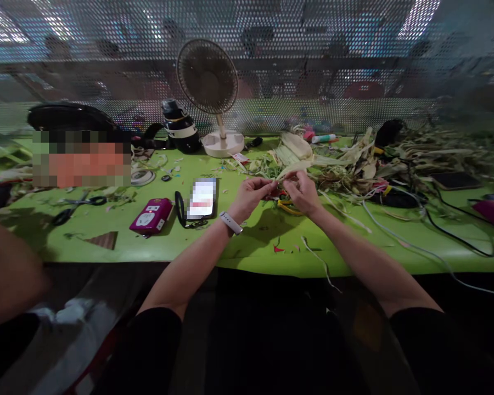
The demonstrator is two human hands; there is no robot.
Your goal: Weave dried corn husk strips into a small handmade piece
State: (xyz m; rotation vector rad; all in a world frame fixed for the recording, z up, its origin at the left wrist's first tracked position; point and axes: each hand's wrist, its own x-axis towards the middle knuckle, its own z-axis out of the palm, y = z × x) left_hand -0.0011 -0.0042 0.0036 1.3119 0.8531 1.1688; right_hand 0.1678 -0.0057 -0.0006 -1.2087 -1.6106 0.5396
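Note:
Over the green table [255, 247] my two hands work close together, fingertips nearly meeting. My left hand [250, 196], with a pale band at the wrist, is closed in a pinch on the near end of a pale corn husk strip [298, 167]. The fingers of my right hand [303, 193] are bent and pinch the same strip just beside it. Right behind the hands lie broad, pale green corn husks [296, 145]. Something with a yellow edge [290, 208] rests beneath my right hand, partly hidden.
A fan [223, 144] and black bottle [183, 131] stand at the back against a perforated metal screen [271, 77]. Scissors [80, 206], a magenta box [151, 216] and a lit phone [201, 198] lie leftward. Dried plant stalks [428, 151] and cables [415, 249] spread right. Another person's arm [8, 269] is at left.

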